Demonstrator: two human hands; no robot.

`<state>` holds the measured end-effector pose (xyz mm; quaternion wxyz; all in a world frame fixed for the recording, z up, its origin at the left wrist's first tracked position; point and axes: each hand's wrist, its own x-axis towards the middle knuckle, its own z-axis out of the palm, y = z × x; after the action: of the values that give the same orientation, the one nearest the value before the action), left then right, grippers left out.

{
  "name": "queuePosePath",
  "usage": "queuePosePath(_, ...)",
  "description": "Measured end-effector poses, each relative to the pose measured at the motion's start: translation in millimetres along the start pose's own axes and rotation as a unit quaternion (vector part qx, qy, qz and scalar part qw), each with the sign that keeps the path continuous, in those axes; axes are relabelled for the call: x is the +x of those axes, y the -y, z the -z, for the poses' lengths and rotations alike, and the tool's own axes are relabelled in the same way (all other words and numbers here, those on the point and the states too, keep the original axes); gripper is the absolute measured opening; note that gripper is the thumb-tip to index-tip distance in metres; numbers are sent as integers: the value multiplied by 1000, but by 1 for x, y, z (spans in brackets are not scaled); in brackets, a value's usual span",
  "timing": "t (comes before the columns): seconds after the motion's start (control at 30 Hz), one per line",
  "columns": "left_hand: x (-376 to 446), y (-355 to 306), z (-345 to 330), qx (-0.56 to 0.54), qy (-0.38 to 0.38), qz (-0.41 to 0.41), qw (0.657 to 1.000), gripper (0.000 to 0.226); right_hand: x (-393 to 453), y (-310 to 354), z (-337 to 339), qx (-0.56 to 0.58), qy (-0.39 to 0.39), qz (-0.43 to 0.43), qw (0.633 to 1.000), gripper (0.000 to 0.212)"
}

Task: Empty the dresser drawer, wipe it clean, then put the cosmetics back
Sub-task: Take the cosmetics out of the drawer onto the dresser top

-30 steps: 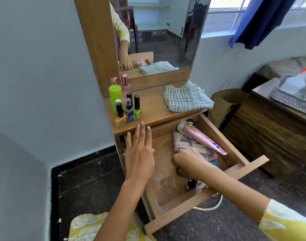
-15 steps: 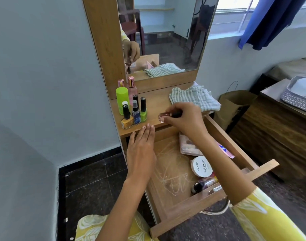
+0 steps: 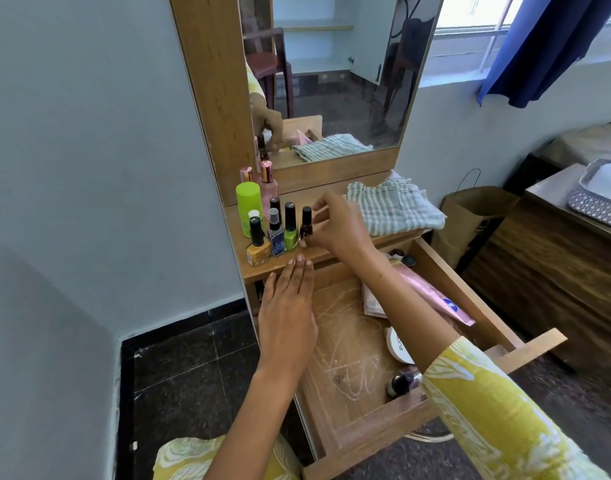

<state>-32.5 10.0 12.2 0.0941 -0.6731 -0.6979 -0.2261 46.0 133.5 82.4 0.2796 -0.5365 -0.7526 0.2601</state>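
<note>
On the bench (image 3: 335, 202), the right hand (image 3: 335, 225) now sets a dark nail-polish bottle (image 3: 306, 226), pinched a moment ago above the drawer (image 3: 345, 341), beside the others; emptying continues, tube (image 3: 432, 296) and jar (image 3: 399, 344) still inside; left hand (image 3: 286, 313) rests flat, fingers straight, holding nothing.

Single head-worn view, forward and down, close over the open drawer (image 3: 349, 344).
</note>
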Motion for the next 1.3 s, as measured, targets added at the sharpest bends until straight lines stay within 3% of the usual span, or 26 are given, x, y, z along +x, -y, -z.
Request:
queuePosePath(0.07, 0, -1, -2, -6, 4, 2, 1000, 67, -16, -4, 12, 2, 0, -4, 1000, 58)
queuePosePath(0.13, 0, 0, -2, -12, 16, 5, 1000, 67, -38, -7, 32, -48, 15, 27, 998, 43)
queuePosePath(0.2, -1, 0, -2, -18, 33, 10, 999, 66, -62, -12, 54, -127, 101, 68, 984, 21)
queuePosePath(0.33, 0, 1, 0, -23, 38, 10, 999, 64, -106, -28, 67, -322, 298, 57, 897, 26)
queuePosePath(0.43, 0, 0, 0, -26, 44, 10, 999, 63, -133, -38, 56, -399, 343, 32, 850, 37)
queuePosePath(0.5, 0, -1, 0, -26, 47, 12, 998, 63, -141, -41, 50, -423, 328, 13, 844, 38)
queuePosePath(0.63, -1, -3, 0, -21, 50, 14, 998, 63, -145, -42, 43, -441, 284, -1, 852, 16)
queuePosePath(0.73, -1, -3, 1, -21, 50, 15, 998, 62, -145, -47, 37, -426, 270, -8, 863, 22)
queuePosePath(0.87, -1, -4, 3, -13, 40, 11, 999, 62, -126, -41, 40, -291, 202, -18, 935, 18)
queuePosePath(0.93, 0, -3, 3, -10, 34, 8, 999, 62, -110, -27, 47, -164, 128, 9, 978, 16)
queuePosePath(1.0, -1, -2, 3, -7, 28, 4, 1000, 61, -95, -6, 52, -52, 25, 42, 997, 11)
queuePosePath(1.1, -2, 0, 0, -3, 17, -4, 1000, 63, -66, 12, 47, 14, -78, 52, 995, 14)
queuePosePath(1.3, -4, -1, -5, 14, -11, -10, 1000, 67, -30, 13, 14, -28, -139, 50, 989, 16)
